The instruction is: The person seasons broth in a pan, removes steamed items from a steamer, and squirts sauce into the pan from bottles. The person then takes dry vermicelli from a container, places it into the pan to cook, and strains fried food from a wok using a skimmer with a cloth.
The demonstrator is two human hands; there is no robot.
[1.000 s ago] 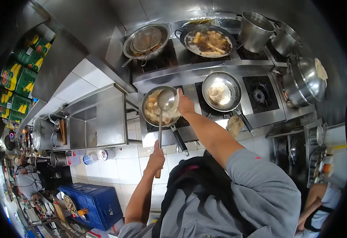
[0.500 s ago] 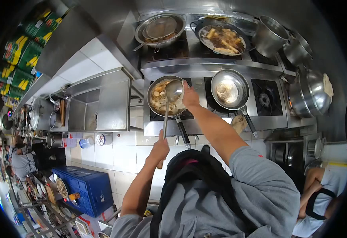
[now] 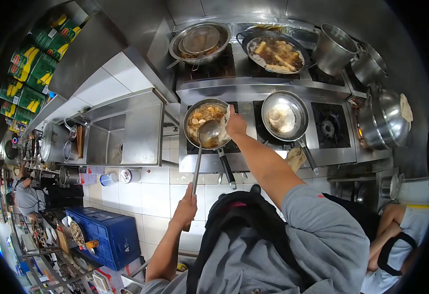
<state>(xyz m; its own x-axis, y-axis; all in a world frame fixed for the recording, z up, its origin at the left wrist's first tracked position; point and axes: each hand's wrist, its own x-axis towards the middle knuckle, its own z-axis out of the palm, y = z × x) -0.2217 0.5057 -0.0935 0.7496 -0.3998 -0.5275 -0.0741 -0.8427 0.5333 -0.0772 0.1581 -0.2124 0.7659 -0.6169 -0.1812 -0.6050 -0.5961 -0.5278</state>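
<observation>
Round metal ladle (image 3: 208,133), brothy pan (image 3: 194,110), left hand (image 3: 185,210) gripping wooden handle (image 3: 187,226).

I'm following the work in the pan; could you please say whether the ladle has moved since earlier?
Yes, the ladle has moved: its bowl is nearer the front of the stove.

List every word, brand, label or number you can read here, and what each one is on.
"A", on the blue crate; what follows it is unclear.
Green cartons: red logos and print, too small to read.
White tub: lid print, too small to read.
Grey sleeve: red mark, too small to read.
</observation>
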